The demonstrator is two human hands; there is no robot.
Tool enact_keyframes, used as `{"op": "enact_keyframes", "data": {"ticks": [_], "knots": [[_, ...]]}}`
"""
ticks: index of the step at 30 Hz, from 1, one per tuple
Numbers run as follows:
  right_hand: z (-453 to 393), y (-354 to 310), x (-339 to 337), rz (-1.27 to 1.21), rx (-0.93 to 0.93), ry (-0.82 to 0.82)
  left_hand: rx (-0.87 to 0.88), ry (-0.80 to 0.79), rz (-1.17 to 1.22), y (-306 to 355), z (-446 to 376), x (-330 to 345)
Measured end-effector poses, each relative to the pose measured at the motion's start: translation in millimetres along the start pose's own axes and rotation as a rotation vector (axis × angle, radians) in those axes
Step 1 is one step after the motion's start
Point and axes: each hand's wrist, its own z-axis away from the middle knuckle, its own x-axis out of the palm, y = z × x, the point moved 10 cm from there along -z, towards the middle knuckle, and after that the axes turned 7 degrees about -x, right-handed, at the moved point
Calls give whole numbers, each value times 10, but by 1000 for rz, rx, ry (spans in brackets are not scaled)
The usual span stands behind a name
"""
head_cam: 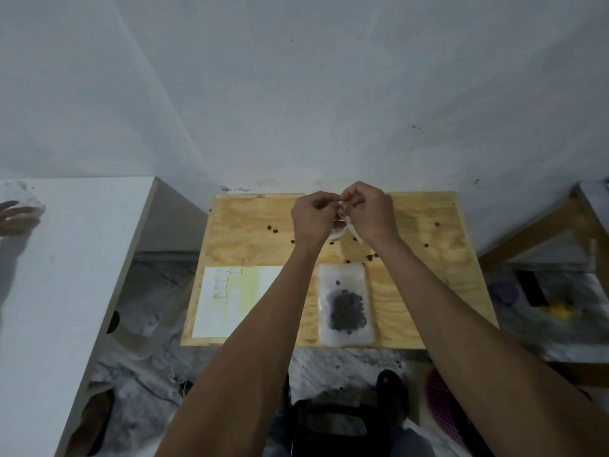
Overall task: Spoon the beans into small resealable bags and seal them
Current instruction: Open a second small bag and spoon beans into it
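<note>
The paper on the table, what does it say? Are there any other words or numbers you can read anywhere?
Sheet of paper on the wooden table: small white labels with writing at its top left, too blurred to read.
Filled bag of beans: no print visible.
Clear bag pinched by the left hand and right hand: no text visible.
Nothing else shows readable words or numbers.

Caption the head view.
Both hands pinch a small clear plastic bag above a bean-strewn plywood table.
</note>
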Motion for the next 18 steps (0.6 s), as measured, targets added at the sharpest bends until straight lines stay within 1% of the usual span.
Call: {"op": "enact_keyframes", "data": {"ticks": [3,6,11,14,18], "knots": [[15,2,64,83,-4,-66,18,49,-52,-20,-59,-17],[1,-38,100,120,-10,-113,-4,68,-56,-73,-83,-13],[-24,-91,83,203,-48,-100,-74,20,45,-118,-74,-1],[-7,-105,56,252,-76,-77,-16,18,-19,-63,-86,-22],[-5,-118,38,275,-72,-59,126,52,-159,87,-51,11]]}}
